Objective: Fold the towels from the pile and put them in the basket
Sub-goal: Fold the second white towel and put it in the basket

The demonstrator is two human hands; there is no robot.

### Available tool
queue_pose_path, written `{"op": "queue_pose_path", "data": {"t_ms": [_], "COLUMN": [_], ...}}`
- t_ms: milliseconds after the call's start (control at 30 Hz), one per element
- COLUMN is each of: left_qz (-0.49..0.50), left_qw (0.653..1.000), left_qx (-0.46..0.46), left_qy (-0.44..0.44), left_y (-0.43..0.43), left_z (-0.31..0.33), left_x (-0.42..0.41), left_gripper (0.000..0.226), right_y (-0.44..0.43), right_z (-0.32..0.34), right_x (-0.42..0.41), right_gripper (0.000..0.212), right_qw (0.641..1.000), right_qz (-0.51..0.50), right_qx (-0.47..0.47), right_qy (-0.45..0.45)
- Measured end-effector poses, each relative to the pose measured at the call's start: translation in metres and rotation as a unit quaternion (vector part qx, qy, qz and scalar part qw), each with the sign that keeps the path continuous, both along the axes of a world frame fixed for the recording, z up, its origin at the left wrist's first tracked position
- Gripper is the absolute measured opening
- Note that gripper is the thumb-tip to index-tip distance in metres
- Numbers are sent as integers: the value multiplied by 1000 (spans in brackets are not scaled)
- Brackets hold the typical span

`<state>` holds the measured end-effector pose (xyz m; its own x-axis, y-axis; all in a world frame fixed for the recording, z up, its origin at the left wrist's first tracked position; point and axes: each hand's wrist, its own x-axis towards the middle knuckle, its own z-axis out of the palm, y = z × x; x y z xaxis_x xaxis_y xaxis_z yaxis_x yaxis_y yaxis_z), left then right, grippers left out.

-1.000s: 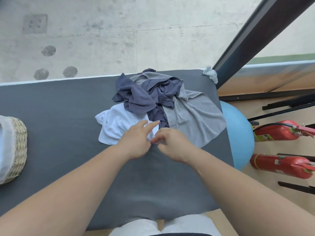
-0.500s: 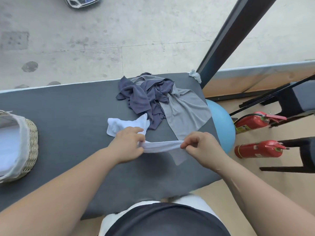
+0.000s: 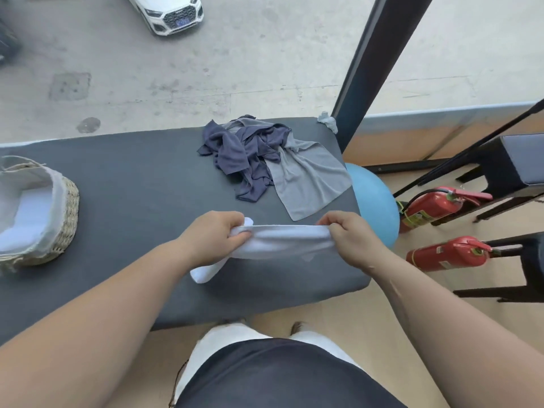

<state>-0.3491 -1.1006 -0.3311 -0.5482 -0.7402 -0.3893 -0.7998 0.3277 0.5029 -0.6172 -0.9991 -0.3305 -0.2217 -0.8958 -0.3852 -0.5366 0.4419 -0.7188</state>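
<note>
Head: towel [image 3: 290,240], left hand [image 3: 216,238], right hand [image 3: 351,241]

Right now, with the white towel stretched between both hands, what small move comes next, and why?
Probably lay it flat on the table: the left hand and right hand pinch the white towel bunched, one end drooping, so folding needs it spread.

**Upper-floor indoor room, probably an exercise or studio space.** A padded dark-grey table [image 3: 132,187] stands against floor-length glass. Beyond the fingers [image 3: 335,220], and far below them, lie a paved yard [image 3: 235,69] and a parked white car [image 3: 167,13]. A dark window post [image 3: 371,69] rises beyond and to the right of the fingers. Further right are a blue exercise ball [image 3: 374,201], two red fire extinguishers (far [image 3: 435,206], near [image 3: 444,253]) on a wooden floor [image 3: 353,319], and a black stool [image 3: 512,163].
</note>
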Motion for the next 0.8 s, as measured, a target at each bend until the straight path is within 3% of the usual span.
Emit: {"op": "queue_pose_path", "data": {"t_ms": [100,200,300,400,467,533,600,700,800], "left_qz": [-29,-81,-51,54,199,326,357,323,256], "left_qw": [989,951,936,954,961,934,919,926,914], "left_qx": [29,44,66,114,142,146,140,183,308], "left_qy": [-139,-296,-343,-271,-127,20,87,64,-69], "left_y": [30,60,90,106,115,121,123,115,107], "left_z": [-7,-16,-28,-41,-37,-31,-24,-28,-32], "left_x": [-2,1,10,28,38,48,58,77,96], "left_gripper": [25,23,22,27,34,36,35,32,22], "right_y": [22,40,55,64,70,76,82,86,89], "right_z": [-4,-6,-8,-14,-21,-29,-39,-50,-60], "right_x": [-17,-27,-31,-36,-39,-40,-36,-23,-11], "right_gripper": [27,26,28,23,22,23,22,22,25], "right_qw": [998,997,998,999,999,999,999,998,982], "right_qz": [48,78,67,52,40,26,15,11,66], "right_qx": [6,-4,-12,-1,8,20,34,65,179], "right_qy": [27,22,-1,-3,-3,-5,-2,10,15]}}
